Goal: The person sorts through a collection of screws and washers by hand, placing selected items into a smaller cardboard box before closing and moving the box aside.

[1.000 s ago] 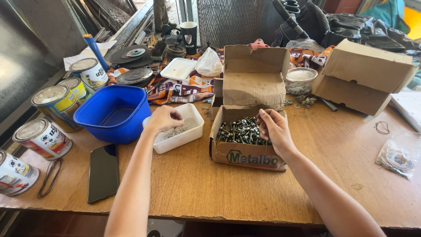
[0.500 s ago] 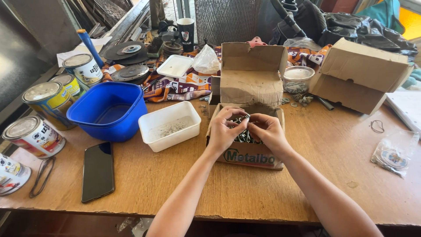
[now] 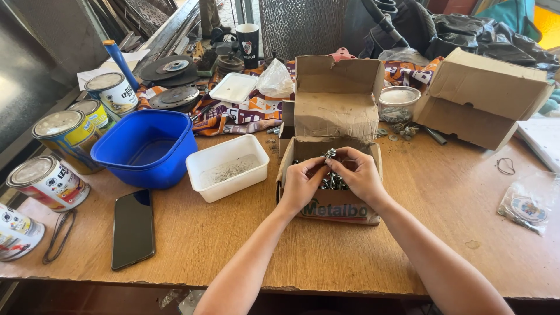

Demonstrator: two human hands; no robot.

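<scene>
Since a second ago I see my left hand (image 3: 301,185) has left the white plastic tub (image 3: 228,167) and come over to join my right hand (image 3: 360,175) above the small cardboard box (image 3: 330,204). Half a second back they were already together there; now they sit a little closer, fingers curled inward and pinching a small metal fastener (image 3: 331,154) between the fingertips of both. The tub, the blue basin (image 3: 146,149) and the phone (image 3: 133,228) have not shifted on the worktop (image 3: 326,256).

I cannot make out exactly what the fastener is: it is tiny and half covered by my fingers, showing only a shiny grey head. Most of the box's contents are hidden under my hands; only a dark glint of metal pieces shows between them. My forearms run out of the bottom edge. The paint can (image 3: 17,230) at far left is cut off by the frame.

The box is plain brown corrugated card, its flaps standing open and a bit torn, and it sits at the middle of the worktop, just right of the tub. The tub is smooth, rectangular, with a grey dusting on its floor. The basin is glossy and rounded. The phone lies flat, black and reflective. The worktop is worn wood, scratched, chipped along its front edge.
</scene>
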